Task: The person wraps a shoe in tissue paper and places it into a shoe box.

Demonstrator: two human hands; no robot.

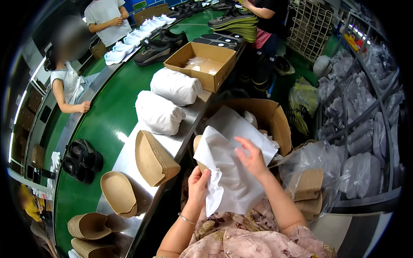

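Head view, centre: our left hand (198, 185) pinches one crinkled white tissue sheet (232, 163); our right hand (253, 158) lies open-fingered on it. At ten o'clock we count two moulded brown pulp inserts (152, 157), then two white wrapped bundles (160, 112), then one open cardboard box (202, 64).

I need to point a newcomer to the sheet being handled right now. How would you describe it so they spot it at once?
Start at the long green conveyor belt and come to its near metal edge, where the person's left hand and right hand meet. Between them is a white tissue paper sheet, loose and creased. Unlike the two tight white paper rolls on the counter, it is spread open around a brown pulp insert.
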